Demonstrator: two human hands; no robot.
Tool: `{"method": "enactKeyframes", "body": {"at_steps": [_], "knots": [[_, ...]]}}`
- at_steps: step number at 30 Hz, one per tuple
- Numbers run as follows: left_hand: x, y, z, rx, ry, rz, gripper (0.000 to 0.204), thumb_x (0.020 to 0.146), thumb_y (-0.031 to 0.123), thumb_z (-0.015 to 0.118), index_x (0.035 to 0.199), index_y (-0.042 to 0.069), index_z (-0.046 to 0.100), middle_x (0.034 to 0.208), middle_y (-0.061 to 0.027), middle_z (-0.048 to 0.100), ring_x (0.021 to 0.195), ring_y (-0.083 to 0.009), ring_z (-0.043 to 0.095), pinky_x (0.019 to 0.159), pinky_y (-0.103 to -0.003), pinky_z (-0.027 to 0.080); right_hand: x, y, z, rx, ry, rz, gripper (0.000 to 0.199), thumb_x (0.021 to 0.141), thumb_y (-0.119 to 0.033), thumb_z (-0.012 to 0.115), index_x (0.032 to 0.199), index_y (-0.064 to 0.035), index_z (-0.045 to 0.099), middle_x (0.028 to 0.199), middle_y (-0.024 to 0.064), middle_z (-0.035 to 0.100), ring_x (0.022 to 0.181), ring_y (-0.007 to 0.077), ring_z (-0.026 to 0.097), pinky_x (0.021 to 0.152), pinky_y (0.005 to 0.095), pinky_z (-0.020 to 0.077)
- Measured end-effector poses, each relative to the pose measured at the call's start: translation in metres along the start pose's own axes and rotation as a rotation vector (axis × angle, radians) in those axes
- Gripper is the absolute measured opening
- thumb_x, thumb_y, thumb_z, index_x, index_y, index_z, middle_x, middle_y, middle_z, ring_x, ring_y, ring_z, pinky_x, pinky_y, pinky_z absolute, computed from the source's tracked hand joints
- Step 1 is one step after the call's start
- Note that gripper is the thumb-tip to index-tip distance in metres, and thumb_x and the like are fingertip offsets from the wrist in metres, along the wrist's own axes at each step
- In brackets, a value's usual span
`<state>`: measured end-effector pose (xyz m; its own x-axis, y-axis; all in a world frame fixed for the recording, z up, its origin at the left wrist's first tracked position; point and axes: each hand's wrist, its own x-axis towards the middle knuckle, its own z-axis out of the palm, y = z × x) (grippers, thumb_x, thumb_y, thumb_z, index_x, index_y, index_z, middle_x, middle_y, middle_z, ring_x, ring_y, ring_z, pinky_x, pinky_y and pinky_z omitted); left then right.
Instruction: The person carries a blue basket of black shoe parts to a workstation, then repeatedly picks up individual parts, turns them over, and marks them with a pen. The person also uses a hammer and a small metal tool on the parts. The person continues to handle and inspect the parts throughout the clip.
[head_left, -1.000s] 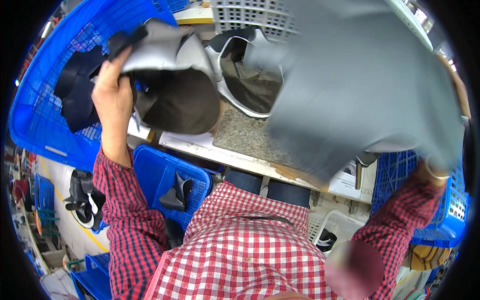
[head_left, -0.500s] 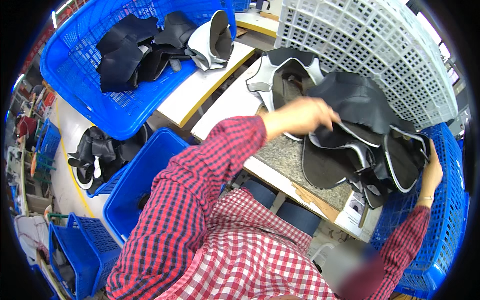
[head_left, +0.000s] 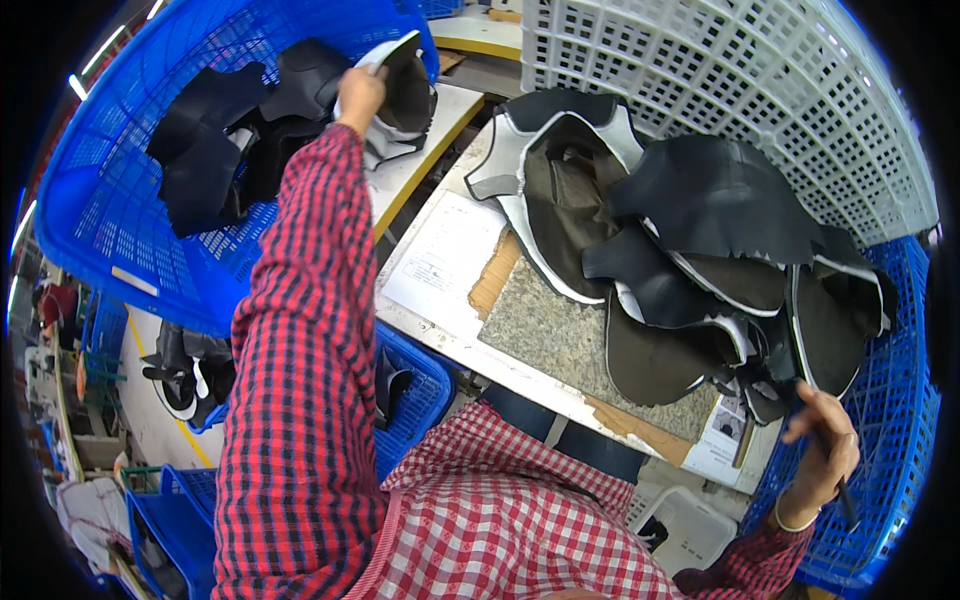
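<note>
At the upper left, my left hand [head_left: 360, 98] is closed on the edge of a white shoe upper [head_left: 408, 95] with dark lining, at the side of a blue basket. My right hand [head_left: 825, 450] is at the right, below the pile on the bench, its fingers curled around a slim dark tool [head_left: 848, 505] whose kind I cannot make out. Close by lie several black uppers [head_left: 725, 200] with white edges and brown-grey lining, overlapping. A white-and-black upper [head_left: 565, 190] lies open to their left.
A large blue basket [head_left: 90, 235] holds black uppers [head_left: 205, 140]. A white crate [head_left: 720, 70] stands behind the bench, and another blue basket [head_left: 890, 440] at the right. The bench carries a grey stone slab [head_left: 545, 325] and a printed sheet [head_left: 445, 255]. A blue bin [head_left: 425, 375] stands below.
My left hand has gone from the bench pile to the white upper at the upper left and gripped it. My right hand has left the pile's right edge and come nearer me.
</note>
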<state>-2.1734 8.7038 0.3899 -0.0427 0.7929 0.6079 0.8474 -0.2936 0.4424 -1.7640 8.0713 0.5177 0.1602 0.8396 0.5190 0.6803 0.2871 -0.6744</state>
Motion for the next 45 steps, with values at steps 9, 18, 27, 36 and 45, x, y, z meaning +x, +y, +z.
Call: {"method": "enactKeyframes", "body": {"at_steps": [9,18,27,36,45], "knots": [[-0.195,0.056,-0.133,-0.519,-0.216,0.670,0.045,0.083,-0.015,0.060,0.120,0.007,0.073,0.123,-0.0136,0.072,0.117,-0.0256,0.068,0.103,-0.035,0.051,-0.004,0.020,0.090,0.219,-0.016,0.367,0.101,0.094,-0.085,0.011,0.086,0.0005,0.064,0.073,0.0020,0.057,0.054,0.0062,0.037,0.051,0.0239,0.0251],[-0.344,0.092,-0.156,-1.554,-1.433,-0.492,0.039,0.088,0.005,0.067,0.127,0.002,0.065,0.132,-0.0170,0.065,0.123,-0.0257,0.063,0.101,-0.039,0.051,0.066,-0.010,0.219,0.250,-0.252,-0.245,0.066,0.074,-0.039,0.088,0.123,-0.0041,0.061,0.141,0.0148,0.061,0.125,0.0330,0.059,0.108,0.0425,0.0447],[-0.372,0.060,-0.195,-1.175,-1.453,0.027,0.045,0.081,0.022,0.082,0.119,0.004,0.066,0.114,-0.0092,0.067,0.110,-0.0288,0.062,0.098,-0.041,0.047,0.001,-0.018,0.299,-0.143,-0.347,-0.360,0.055,0.069,-0.034,0.085,0.115,-0.0115,0.064,0.106,0.0082,0.069,0.105,0.0307,0.065,0.085,0.0458,0.0489],[-0.449,0.093,-0.205,-1.481,-0.686,-0.996,0.042,0.105,0.023,0.058,0.137,-0.004,0.054,0.132,-0.0128,0.062,0.121,-0.0224,0.060,0.102,-0.036,0.050,-0.056,-0.004,0.339,0.929,-0.127,0.153,0.029,0.102,-0.024,0.058,0.122,-0.0034,0.054,0.111,0.0118,0.069,0.107,0.0240,0.066,0.092,0.0355,0.0513],[-0.290,0.062,-0.263,-0.467,0.039,-0.023,0.037,0.098,0.022,0.067,0.117,-0.010,0.062,0.110,-0.0227,0.066,0.096,-0.0341,0.064,0.089,-0.045,0.051,-0.070,0.011,0.324,1.112,0.088,0.439,0.059,0.110,-0.050,0.035,0.115,-0.0002,0.066,0.089,0.0099,0.072,0.083,0.0146,0.068,0.068,0.0285,0.0561]]}}
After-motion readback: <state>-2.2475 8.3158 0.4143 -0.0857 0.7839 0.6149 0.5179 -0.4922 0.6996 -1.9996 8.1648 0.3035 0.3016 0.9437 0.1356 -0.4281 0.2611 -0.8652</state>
